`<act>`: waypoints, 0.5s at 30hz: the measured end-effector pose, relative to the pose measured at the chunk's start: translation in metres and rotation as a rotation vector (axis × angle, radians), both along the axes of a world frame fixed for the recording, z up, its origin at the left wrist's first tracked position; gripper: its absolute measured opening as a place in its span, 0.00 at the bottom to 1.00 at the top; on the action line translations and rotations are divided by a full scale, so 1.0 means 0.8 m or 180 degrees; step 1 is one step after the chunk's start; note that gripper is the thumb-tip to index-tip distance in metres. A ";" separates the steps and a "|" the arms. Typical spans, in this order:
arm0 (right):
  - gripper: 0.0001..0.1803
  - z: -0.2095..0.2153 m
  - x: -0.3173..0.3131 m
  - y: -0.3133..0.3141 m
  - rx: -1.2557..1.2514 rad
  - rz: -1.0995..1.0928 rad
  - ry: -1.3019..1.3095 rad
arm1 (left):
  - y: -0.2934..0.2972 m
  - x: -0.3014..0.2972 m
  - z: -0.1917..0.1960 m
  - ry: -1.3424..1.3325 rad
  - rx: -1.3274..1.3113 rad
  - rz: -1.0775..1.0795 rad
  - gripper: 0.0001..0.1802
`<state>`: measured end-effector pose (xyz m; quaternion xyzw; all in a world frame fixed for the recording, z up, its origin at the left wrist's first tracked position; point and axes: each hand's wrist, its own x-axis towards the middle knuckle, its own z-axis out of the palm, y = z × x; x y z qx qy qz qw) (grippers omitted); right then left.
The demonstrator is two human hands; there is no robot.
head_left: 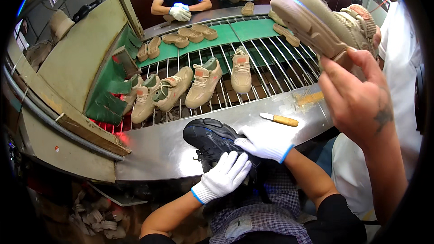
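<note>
A black sneaker (210, 138) lies on its side at the near edge of the steel table (158, 151), sole facing away from me. My left hand (224, 176), in a white glove, presses on its lower part near the laces. My right hand (266, 142), also gloved, grips the shoe's right end. Both hands hold the shoe against my lap, over a checked cloth (266, 208).
On the right, a co-worker's bare hand (357, 104) lifts a tan shoe (325, 22), sole up. A wooden-handled knife (280, 119) lies on the steel. Several tan shoes (203, 83) rest on the rod conveyor (271, 63), and soles lie on the green belt (253, 29). Two gloved people work at the far end.
</note>
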<state>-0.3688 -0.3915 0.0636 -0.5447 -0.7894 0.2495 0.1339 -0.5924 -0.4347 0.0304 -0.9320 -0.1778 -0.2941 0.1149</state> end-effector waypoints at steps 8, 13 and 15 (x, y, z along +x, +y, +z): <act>0.35 -0.011 -0.005 0.074 -0.1259 0.0367 0.0276 | -0.010 -0.022 -0.018 -0.0188 -0.0178 0.0076 0.21; 0.33 0.014 -0.035 0.058 -0.0604 0.0616 -0.0483 | -0.007 -0.026 -0.012 -0.0281 -0.0290 0.0015 0.21; 0.32 0.036 -0.047 0.053 -0.0513 0.0489 -0.0992 | 0.000 -0.024 0.001 -0.0207 -0.0386 -0.0033 0.22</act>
